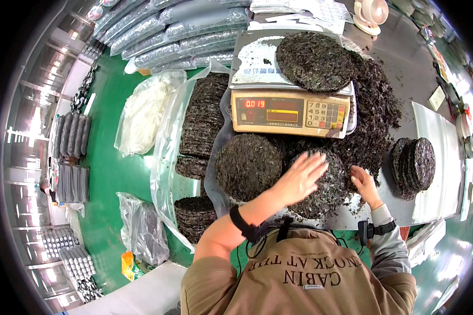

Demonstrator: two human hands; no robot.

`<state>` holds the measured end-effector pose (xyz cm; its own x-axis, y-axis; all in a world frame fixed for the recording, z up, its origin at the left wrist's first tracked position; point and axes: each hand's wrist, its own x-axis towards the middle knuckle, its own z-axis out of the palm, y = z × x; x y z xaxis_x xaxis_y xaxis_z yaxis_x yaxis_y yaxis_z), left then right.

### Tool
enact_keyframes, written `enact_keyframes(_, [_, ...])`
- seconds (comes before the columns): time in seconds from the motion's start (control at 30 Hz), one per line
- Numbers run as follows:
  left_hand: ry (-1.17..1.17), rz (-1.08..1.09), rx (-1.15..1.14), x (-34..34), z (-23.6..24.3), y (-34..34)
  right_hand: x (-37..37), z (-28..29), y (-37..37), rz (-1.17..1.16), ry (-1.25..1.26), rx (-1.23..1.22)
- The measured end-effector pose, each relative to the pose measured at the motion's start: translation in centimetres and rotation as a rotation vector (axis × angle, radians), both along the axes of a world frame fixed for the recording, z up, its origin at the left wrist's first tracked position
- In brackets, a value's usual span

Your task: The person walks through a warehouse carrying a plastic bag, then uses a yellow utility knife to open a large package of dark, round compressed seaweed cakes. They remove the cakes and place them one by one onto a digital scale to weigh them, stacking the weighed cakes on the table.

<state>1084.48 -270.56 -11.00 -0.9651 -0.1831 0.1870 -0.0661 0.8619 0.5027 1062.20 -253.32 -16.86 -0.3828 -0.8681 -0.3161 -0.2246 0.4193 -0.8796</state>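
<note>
My left hand lies with its fingers stretched out over a round cake of dried seaweed, dark and flaky. At the right edge of that cake is my right hand, its fingers curled in; whatever may be between them is hidden. A second round seaweed cake lies to the left. Behind them stands a digital scale with a lit red display, and another seaweed cake rests on its pan. Loose dark seaweed is heaped beside the scale.
Stacked seaweed cakes fill an open plastic bag at left. More cakes lean together at right, next to white sheets. Filled clear bags are piled behind. A small fan and papers sit at the far side.
</note>
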Motion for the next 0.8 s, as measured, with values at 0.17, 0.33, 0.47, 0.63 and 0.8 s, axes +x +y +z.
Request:
enact_keyframes(0.17, [0.137, 0.242, -0.374, -7.1, 5.2, -9.7, -0.3, 1.2, -1.2, -0.102, 0.042, -0.061])
enact_keyframes(0.33, [0.219, 0.345, -0.603, -10.8, 3.0, -15.4, -0.7, 3.4, -1.6, -0.159, 0.033, -0.088])
enact_keyframes(0.47, [0.337, 0.176, -0.546, -9.8, 3.7, -12.4, -2.9, 3.6, 2.0, -0.33, 0.017, -0.145])
enact_keyframes(0.63, [0.609, 0.088, -0.168, -12.1, 7.1, -6.6, -9.6, 0.0, 12.0, -0.696, 0.295, -0.266])
enact_keyframes(0.8, [0.676, -0.039, -0.047, -20.3, 9.8, 3.3, -19.7, -0.7, 22.4, -1.314, 0.223, -0.317])
